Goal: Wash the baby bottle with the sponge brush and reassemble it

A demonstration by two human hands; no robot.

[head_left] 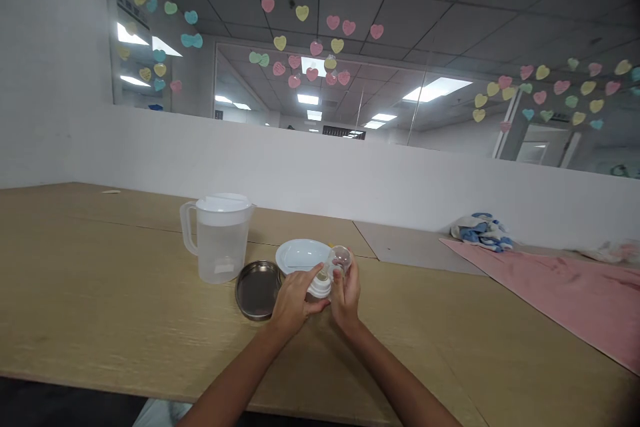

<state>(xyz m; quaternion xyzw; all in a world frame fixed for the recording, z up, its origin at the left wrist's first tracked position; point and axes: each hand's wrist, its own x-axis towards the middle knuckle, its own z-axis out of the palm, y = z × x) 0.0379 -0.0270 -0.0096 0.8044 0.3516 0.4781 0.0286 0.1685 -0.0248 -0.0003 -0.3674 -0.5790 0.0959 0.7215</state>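
My left hand (294, 303) is closed, with thumb and fingers around a white, round, stepped part (320, 289) that looks like a collar or lid. My right hand (349, 297) wraps around a small clear, rounded container (341, 255), its thumb on the near side. The two pieces touch or sit very close together; whether they are joined I cannot tell. Just behind the hands lies a white oval dish (300, 250), partly covered by them. Beside my left hand is a round, shallow metal dish (256, 290).
A translucent lidded pitcher (223, 240) with a handle, holding clear liquid, stands left of the metal dish. On the right, a pink cloth (560, 290) covers the wooden table (125, 320), with a crumpled blue-and-white cloth (483, 232) near the wall. A windowed wall runs behind.
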